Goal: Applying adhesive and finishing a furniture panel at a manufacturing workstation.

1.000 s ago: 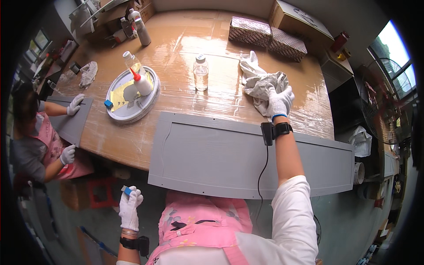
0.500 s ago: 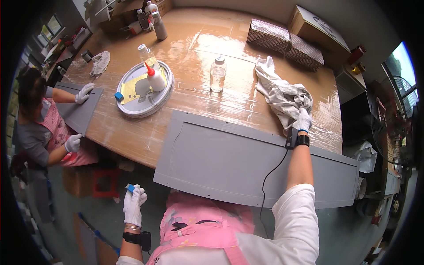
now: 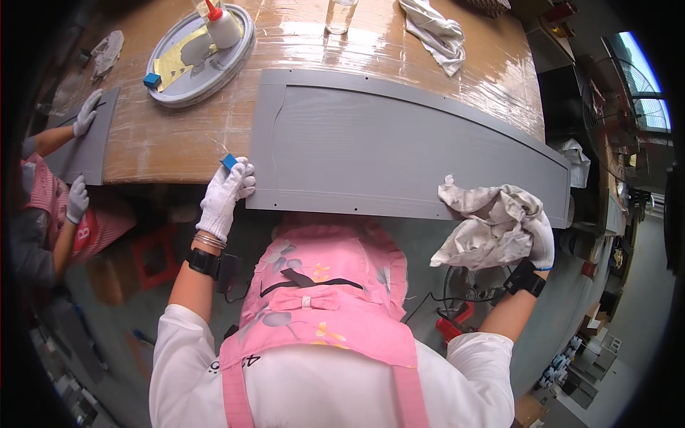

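Observation:
A long grey panel (image 3: pixel 399 143) with a raised border lies along the near side of the table. Beside its left end is my left hand (image 3: pixel 225 192), in a white knit glove, with a small blue block (image 3: pixel 228 162) pinched at the fingertips. Off the panel's near edge, toward the right, my gloved right hand (image 3: pixel 544 239) grips a crumpled, stained whitish rag (image 3: pixel 492 222). The rag hangs loose and hides most of those fingers. A second whitish rag (image 3: pixel 435 34) lies on the table beyond the panel.
On the wrapped table (image 3: pixel 321 46) stand a grey lid (image 3: pixel 207 89) bearing a white squeeze bottle (image 3: pixel 224 30) and another blue block (image 3: pixel 151 80), plus a clear bottle (image 3: pixel 341 16). A co-worker's gloved hands (image 3: pixel 87 113) rest by another grey panel (image 3: pixel 96 146) at left.
My right hand has drawn one rag off the pile and brought it nearer, leaving the other behind. My left hand has risen to the panel's left end with the blue block. The view has tilted down.

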Available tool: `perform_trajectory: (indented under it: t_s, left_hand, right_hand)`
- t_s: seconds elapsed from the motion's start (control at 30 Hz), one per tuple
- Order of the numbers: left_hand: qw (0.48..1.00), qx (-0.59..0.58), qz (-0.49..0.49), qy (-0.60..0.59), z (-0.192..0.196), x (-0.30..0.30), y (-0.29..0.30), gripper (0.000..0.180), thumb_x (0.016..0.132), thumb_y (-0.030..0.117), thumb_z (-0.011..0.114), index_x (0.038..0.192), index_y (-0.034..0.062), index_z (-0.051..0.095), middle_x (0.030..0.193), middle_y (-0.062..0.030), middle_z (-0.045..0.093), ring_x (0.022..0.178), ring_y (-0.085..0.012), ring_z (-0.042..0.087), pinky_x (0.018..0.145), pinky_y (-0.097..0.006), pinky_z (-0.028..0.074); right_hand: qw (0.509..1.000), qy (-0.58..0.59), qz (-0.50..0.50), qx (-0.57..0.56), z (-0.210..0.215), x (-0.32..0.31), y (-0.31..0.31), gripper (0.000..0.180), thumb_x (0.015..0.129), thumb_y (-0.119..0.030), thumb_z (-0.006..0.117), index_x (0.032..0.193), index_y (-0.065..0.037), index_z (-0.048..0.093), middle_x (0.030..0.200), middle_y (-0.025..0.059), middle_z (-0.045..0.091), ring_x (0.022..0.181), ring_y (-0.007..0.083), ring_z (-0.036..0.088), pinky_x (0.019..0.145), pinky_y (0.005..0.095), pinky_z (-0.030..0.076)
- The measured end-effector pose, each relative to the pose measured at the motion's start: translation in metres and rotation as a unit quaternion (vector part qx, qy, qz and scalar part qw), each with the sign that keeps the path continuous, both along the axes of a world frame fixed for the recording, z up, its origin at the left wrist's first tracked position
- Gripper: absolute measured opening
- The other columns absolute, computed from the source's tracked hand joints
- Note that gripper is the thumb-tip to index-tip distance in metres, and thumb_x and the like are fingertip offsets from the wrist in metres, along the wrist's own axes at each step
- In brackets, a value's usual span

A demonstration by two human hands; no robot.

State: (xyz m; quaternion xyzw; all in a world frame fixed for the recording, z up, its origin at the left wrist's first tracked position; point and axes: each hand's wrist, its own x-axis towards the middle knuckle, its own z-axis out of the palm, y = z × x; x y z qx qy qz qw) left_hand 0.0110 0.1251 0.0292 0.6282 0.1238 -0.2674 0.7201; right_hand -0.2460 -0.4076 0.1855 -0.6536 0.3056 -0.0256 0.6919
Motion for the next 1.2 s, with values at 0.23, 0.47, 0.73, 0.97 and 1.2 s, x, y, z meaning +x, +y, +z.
perform_trajectory:
  t_s: [0.23,0.47,0.73,0.97,1.2]
  left_hand:
    - [0.994,0.031,-0.106,-0.014,0.000,0.012,0.002,0.042,0.099,0.033,0.058,0.129,0.0039,0.052,0.111,-0.0055,0.064,0.092,-0.0119,0.063,0.083,-0.029,0.053]
    - [0.991,-0.026,-0.129,0.014,-0.005,0.019,0.015,0.040,0.101,0.033,0.055,0.127,0.0019,0.052,0.110,-0.0064,0.063,0.091,-0.0128,0.062,0.084,-0.029,0.053]
    - [0.986,-0.039,-0.161,0.030,-0.006,0.028,0.015,0.038,0.100,0.032,0.056,0.126,0.0036,0.054,0.110,-0.0045,0.063,0.092,-0.0112,0.062,0.084,-0.028,0.053]
    - [0.984,-0.072,-0.158,0.047,-0.004,0.028,0.021,0.042,0.100,0.032,0.057,0.127,0.0008,0.052,0.110,-0.0055,0.063,0.090,-0.0114,0.062,0.081,-0.027,0.053]
    - [0.986,-0.055,-0.157,0.030,-0.004,0.027,0.017,0.044,0.100,0.034,0.057,0.129,0.0019,0.053,0.113,-0.0063,0.063,0.095,-0.0125,0.062,0.087,-0.029,0.052]
  right_hand:
    - [0.763,0.040,0.195,-0.614,-0.138,0.030,0.124,0.039,0.075,-0.024,0.071,0.109,-0.006,0.066,0.130,0.0221,0.051,0.124,0.0431,0.046,0.108,0.0531,0.034]
    - [0.736,-0.122,0.204,-0.634,-0.187,0.066,0.260,0.059,0.072,-0.029,0.073,0.125,-0.005,0.061,0.141,0.0221,0.046,0.137,0.0427,0.037,0.115,0.0585,0.022]
    - [0.677,-0.331,0.296,-0.587,-0.204,0.150,0.399,0.038,0.071,-0.018,0.059,0.108,-0.012,0.066,0.130,0.0094,0.058,0.125,0.0326,0.052,0.106,0.0487,0.042]
    - [0.599,-0.321,0.392,-0.620,-0.186,0.115,0.309,0.048,0.063,-0.019,0.067,0.110,-0.008,0.068,0.126,0.0105,0.058,0.123,0.0312,0.053,0.099,0.0485,0.048]
    - [0.577,-0.383,0.412,-0.592,-0.197,0.156,0.378,0.041,0.070,-0.017,0.061,0.109,-0.009,0.067,0.130,0.0114,0.054,0.126,0.0316,0.050,0.104,0.0481,0.045]
